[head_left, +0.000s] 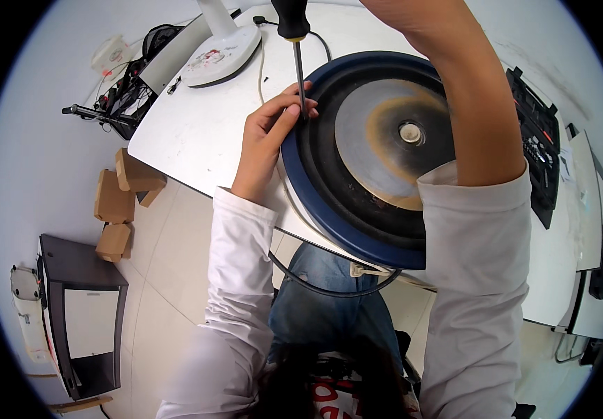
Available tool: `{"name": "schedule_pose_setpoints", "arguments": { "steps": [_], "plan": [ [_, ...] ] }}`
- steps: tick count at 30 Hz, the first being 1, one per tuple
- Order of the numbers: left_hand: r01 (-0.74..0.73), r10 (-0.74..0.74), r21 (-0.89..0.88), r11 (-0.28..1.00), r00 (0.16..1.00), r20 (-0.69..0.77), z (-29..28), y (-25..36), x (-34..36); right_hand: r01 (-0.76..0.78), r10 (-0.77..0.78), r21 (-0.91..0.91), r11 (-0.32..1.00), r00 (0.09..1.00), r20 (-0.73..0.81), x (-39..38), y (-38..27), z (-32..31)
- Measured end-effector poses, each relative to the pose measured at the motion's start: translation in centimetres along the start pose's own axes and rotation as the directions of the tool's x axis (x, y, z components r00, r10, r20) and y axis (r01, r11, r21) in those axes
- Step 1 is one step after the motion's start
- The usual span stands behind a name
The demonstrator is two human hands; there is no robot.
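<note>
A screwdriver (299,63) with a black handle stands nearly upright at the left rim of a round appliance (368,150). Thumb and fingers of my left hand (268,133) pinch its shaft near the tip, and the tip itself is partly hidden. The appliance has a dark blue outer ring, a black inner ring and a grey metal disc with a brown stain. A small pale round piece (410,133) sits at the disc's middle. My right hand (413,17) reaches over the appliance to the top edge, above the screwdriver; its fingers are outside the picture.
A white table (203,140) bears everything. A white stand base (222,56) is at the back left, and an open black tool case (535,133) lies right. A dark cable (336,292) loops below the front edge. Cardboard boxes (114,199) and a dark cabinet (81,265) stand left.
</note>
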State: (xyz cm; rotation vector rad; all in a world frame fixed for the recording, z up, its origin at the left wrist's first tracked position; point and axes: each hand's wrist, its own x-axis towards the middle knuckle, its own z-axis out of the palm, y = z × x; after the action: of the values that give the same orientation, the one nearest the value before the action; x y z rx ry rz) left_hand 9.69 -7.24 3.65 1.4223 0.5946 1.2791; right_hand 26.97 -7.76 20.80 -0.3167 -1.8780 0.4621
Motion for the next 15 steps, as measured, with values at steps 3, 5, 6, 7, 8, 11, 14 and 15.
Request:
{"name": "schedule_pose_setpoints", "arguments": {
  "steps": [3, 5, 6, 7, 8, 11, 14, 15],
  "plan": [
    [-0.03, 0.03, 0.033, 0.999, 1.0, 0.005, -0.1, -0.2, -0.1, -0.012, 0.003, -0.185, 0.983, 0.999, -0.047, -0.7, -0.5, -0.2],
    [-0.045, 0.044, 0.064, 0.997, 0.999, 0.008, -0.2, -0.4, -0.3, 0.022, -0.058, -0.261, 0.965, 0.99, -0.128, -1.1, -0.2, 0.3],
    [-0.04, 0.04, 0.067, 0.997, 0.999, 0.005, -0.3, -0.5, -0.4, 0.03, -0.087, -0.316, 0.948, 0.982, -0.166, -1.3, 0.2, 0.6],
    [-0.041, 0.041, 0.07, 0.997, 0.999, 0.005, -0.3, -0.5, -0.3, 0.031, -0.12, -0.403, 0.915, 0.973, -0.198, -1.4, 0.6, 1.0],
    [-0.047, 0.047, 0.072, 0.996, 0.999, 0.005, -0.3, -0.5, -0.2, 0.049, -0.163, -0.477, 0.877, 0.966, -0.2, -1.3, 1.1, 1.2],
    [-0.039, 0.038, 0.025, 0.999, 0.998, 0.044, -0.4, -0.3, -0.1, 0.135, -0.29, -0.631, 0.764, 0.945, -0.15, -0.7, 2.2, 1.9],
    [-0.049, 0.047, 0.047, 0.998, 0.998, 0.041, -0.3, -0.2, 0.0, 0.2, -0.295, -0.571, 0.796, 0.952, -0.078, -0.4, 1.6, 1.2],
    [-0.062, 0.06, 0.04, 0.997, 0.997, 0.041, -0.2, -0.3, 0.0, 0.177, -0.225, -0.487, 0.855, 0.974, -0.041, -0.4, 1.2, 0.7]
  ]
}}
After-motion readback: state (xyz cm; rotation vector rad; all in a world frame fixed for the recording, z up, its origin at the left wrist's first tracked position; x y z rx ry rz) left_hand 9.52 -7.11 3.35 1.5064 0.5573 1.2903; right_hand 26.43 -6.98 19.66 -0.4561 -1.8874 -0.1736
